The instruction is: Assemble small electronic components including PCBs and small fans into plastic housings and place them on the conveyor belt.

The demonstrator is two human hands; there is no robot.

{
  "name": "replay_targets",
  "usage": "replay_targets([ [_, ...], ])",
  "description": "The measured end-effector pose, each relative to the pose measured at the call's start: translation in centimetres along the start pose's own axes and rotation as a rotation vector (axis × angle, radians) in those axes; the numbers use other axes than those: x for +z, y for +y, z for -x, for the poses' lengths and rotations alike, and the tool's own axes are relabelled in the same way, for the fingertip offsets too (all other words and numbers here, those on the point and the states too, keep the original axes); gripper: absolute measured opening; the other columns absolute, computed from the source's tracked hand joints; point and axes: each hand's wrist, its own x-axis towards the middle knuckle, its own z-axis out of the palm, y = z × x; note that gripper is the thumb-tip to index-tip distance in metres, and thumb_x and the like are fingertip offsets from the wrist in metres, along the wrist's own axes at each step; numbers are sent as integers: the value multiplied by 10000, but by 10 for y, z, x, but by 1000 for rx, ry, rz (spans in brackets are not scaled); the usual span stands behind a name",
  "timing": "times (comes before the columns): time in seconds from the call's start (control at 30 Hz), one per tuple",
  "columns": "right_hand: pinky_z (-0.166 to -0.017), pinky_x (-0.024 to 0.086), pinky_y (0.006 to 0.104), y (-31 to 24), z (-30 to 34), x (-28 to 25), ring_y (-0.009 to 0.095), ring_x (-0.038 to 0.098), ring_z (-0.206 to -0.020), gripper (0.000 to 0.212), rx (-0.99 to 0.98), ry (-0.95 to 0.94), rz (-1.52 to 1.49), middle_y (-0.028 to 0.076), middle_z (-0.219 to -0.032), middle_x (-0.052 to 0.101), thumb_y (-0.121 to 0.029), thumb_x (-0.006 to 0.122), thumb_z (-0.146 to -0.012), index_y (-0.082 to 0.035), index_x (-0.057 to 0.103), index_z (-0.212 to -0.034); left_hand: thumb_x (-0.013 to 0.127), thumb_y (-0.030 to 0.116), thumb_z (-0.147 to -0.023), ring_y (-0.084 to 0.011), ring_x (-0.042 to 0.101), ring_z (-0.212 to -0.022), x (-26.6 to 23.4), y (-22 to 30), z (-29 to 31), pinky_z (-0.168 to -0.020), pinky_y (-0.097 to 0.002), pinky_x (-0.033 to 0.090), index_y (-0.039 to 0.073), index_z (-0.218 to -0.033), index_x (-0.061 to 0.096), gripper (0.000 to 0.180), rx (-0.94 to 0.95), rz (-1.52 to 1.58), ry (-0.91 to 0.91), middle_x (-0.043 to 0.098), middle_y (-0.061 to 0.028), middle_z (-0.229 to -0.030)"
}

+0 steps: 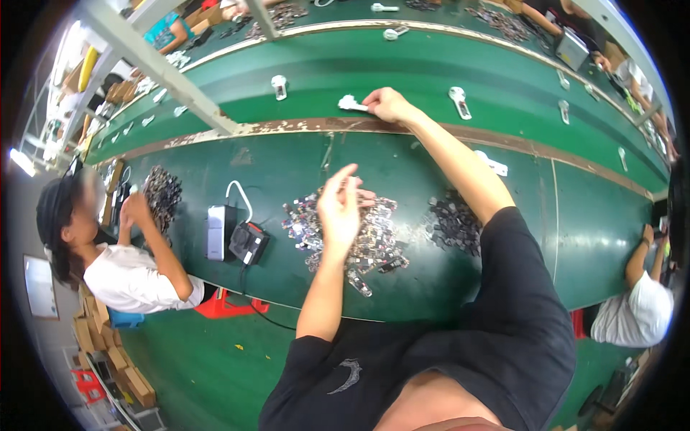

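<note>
My right hand reaches over the ledge to the green conveyor belt. Its fingers are closed on the handle end of a white housing, which has a rounded head. My left hand hovers over a pile of small electronic parts on the green table, fingers apart and nothing seen in them. To the right, partly behind my right arm, lies a heap of small black pieces. Another white housing rests on the table beyond that arm.
More white housings lie spaced along the belt. A metal post slants across the left. On the table stand a silver box and a black corded device. Co-workers sit left and right; others work across the belt.
</note>
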Motion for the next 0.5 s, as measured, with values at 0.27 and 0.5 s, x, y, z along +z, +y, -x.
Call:
replay_targets([
  [0.27,-838,492,375,-37,200,-27,291,630,-946,209,-459,-241,-197,153,-970,650,-190,605,-894,-31,651,-1023,535,231,-985,-80,505,-816,-20,4,2,-641,-205,412,25,-1308,511,384,-173,282,-27,585,-54,-1123],
  [0.5,-744,498,370,-12,255,-34,262,645,-816,166,-295,-232,-203,109,-827,660,-158,659,-834,-20,618,-917,614,103,-918,-104,542,-801,5,16,23,-618,-212,473,-35,-1170,596,288,137,-247,-379,540,-73,-1104],
])
